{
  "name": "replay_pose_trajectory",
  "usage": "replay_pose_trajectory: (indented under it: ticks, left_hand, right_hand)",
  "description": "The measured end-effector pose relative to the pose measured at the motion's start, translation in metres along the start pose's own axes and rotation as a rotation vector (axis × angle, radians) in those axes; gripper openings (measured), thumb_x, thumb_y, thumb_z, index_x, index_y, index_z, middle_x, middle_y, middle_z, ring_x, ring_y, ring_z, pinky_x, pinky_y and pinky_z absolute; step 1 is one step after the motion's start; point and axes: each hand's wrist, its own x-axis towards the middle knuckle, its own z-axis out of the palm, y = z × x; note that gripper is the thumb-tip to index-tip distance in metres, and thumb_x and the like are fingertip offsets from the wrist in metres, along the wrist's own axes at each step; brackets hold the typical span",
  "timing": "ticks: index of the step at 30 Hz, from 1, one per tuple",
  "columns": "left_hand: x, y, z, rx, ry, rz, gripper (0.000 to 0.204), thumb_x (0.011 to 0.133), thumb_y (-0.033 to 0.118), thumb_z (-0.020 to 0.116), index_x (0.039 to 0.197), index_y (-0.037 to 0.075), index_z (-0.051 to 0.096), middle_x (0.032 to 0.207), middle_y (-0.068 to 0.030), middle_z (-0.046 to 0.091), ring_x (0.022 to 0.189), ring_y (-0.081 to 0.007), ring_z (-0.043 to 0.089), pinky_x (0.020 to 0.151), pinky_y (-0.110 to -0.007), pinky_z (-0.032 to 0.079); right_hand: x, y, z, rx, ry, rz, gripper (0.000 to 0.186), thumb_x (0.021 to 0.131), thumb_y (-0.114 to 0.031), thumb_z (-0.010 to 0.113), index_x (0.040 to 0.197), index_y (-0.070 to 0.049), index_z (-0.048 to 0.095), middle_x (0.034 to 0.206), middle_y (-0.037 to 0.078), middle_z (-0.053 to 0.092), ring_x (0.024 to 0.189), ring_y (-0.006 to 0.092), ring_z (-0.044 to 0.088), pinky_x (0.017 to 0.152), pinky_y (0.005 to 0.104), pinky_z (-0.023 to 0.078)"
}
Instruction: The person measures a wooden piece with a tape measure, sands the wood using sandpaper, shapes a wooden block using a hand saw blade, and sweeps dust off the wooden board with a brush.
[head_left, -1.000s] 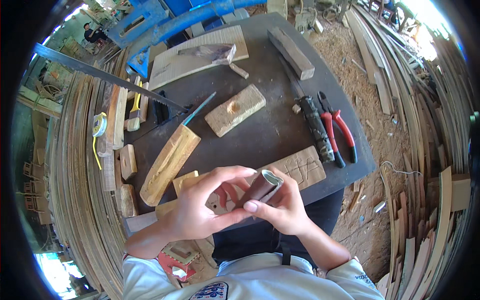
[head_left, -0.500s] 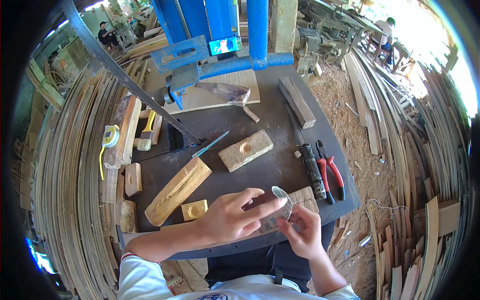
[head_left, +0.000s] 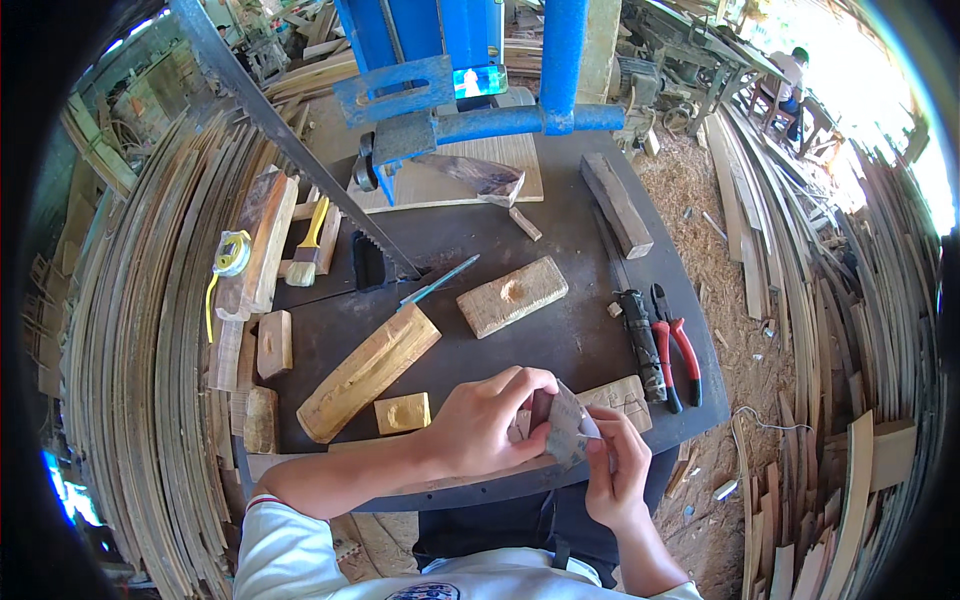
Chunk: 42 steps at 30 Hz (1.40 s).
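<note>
The sandpaper sheet [head_left: 566,425], round-ended half a second earlier, is now showing a flatter, bent face, its curl apparently loosening. The left hand [head_left: 490,418] is gripping its left side; the right hand [head_left: 618,462] is pinching its right edge. Both are working over the near edge of the desk [head_left: 590,342], well apart from the hollowed wooden block [head_left: 512,298].

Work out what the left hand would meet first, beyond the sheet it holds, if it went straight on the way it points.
Beyond the sheet, the left hand would probably meet the right hand, at the sheet's right edge. Depth is unclear in this view, so it might pass above.
</note>
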Motion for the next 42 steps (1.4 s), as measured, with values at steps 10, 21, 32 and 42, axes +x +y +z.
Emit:
replay_pose_trajectory:
  ticks: [10,21,32,42]
  left_hand:
    - [-0.002,-0.011,0.002,-0.244,0.139,-0.160,0.055,0.086,0.001,0.076,0.124,0.006,0.038,0.083,-0.0087,0.062,0.069,-0.0205,0.068,0.060,-0.034,0.054]
    - [0.003,-0.011,-0.005,-0.143,0.163,-0.270,0.029,0.092,0.014,0.077,0.112,0.003,0.059,0.081,-0.0063,0.065,0.067,-0.0160,0.062,0.059,-0.033,0.049]
    - [-0.001,-0.047,-0.004,-1.314,-0.268,-0.555,0.039,0.110,0.024,0.053,0.129,-0.006,0.068,0.109,-0.0146,0.078,0.096,-0.0198,0.077,0.083,-0.034,0.062]
    - [0.003,-0.031,-0.008,-1.007,-0.333,-0.724,0.034,0.104,0.029,0.077,0.118,-0.002,0.073,0.104,-0.0057,0.076,0.090,-0.0110,0.071,0.080,-0.030,0.061]
  right_hand:
    - [-0.002,0.000,0.000,-0.105,-0.045,-0.126,0.019,0.101,0.003,0.053,0.116,0.005,0.064,0.091,0.019,0.076,0.075,0.0285,0.077,0.068,0.0338,0.057]
    - [0.009,-0.002,0.002,-0.211,-0.070,-0.491,0.030,0.088,0.009,0.061,0.118,0.004,0.064,0.131,0.026,0.074,0.116,0.0417,0.076,0.094,0.0482,0.063]
    - [0.005,0.006,-0.008,-0.348,-0.012,-0.504,0.032,0.081,0.014,0.061,0.106,-0.002,0.070,0.127,0.012,0.079,0.126,0.0298,0.073,0.100,0.0468,0.054]
    - [0.002,0.011,-0.012,-0.254,-0.087,-0.503,0.030,0.075,0.011,0.065,0.102,-0.002,0.074,0.125,0.013,0.080,0.126,0.0341,0.071,0.100,0.0468,0.057]
